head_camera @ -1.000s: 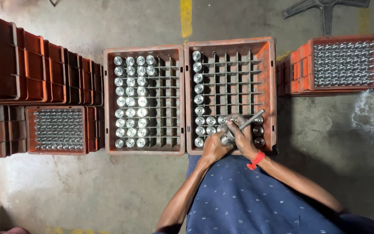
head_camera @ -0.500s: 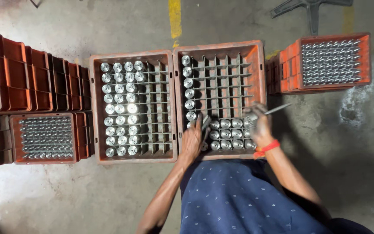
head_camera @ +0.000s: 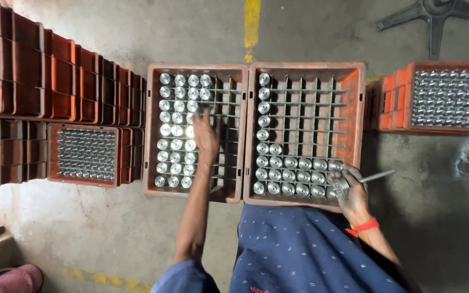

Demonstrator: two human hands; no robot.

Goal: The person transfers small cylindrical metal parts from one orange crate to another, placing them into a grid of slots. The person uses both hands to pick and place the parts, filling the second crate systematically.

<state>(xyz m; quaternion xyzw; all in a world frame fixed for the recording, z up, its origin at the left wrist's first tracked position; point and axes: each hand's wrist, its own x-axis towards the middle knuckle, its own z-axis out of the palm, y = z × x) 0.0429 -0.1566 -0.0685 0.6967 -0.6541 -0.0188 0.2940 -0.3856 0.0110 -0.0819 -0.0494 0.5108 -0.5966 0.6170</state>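
Grey concrete floor carries two orange gridded crates side by side. Nearest, the right hand (head_camera: pixel 354 196) closes around a thin metal rod (head_camera: pixel 375 176) at the right crate's (head_camera: pixel 356 108) near corner, beside two full rows of shiny metal cylinders (head_camera: pixel 289 176). The left hand (head_camera: pixel 206 135) reaches with loosely spread fingers over the left crate (head_camera: pixel 150 135), touching its cylinders. Farther out stand two more filled crates (head_camera: pixel 451 97).

No packages, labels, signs or screens in view — only open orange crates (head_camera: pixel 195 67), unmarked.
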